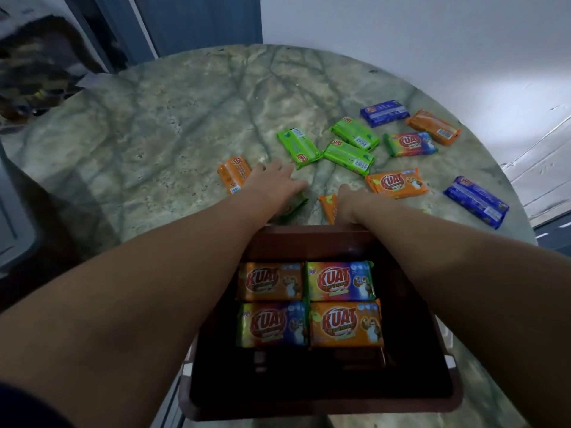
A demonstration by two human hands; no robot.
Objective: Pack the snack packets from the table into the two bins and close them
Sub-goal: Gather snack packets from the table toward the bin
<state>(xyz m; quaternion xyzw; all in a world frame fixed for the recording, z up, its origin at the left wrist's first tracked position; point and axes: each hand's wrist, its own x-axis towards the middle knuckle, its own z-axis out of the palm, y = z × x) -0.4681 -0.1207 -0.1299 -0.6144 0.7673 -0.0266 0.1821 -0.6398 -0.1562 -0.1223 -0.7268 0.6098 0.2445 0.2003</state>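
Note:
A dark red bin stands open at the table's near edge with several Kuat snack packets lying flat inside. Just beyond its far wall, my left hand rests palm down over a green packet, fingers spread. My right hand lies on an orange packet next to it; whether either hand grips is hidden. More packets lie loose on the table: green ones, orange ones, blue ones and a rainbow one.
The round marble table stands against a white wall, with a blue door frame behind. A grey container sits off the left edge. An orange packet lies left of my left hand.

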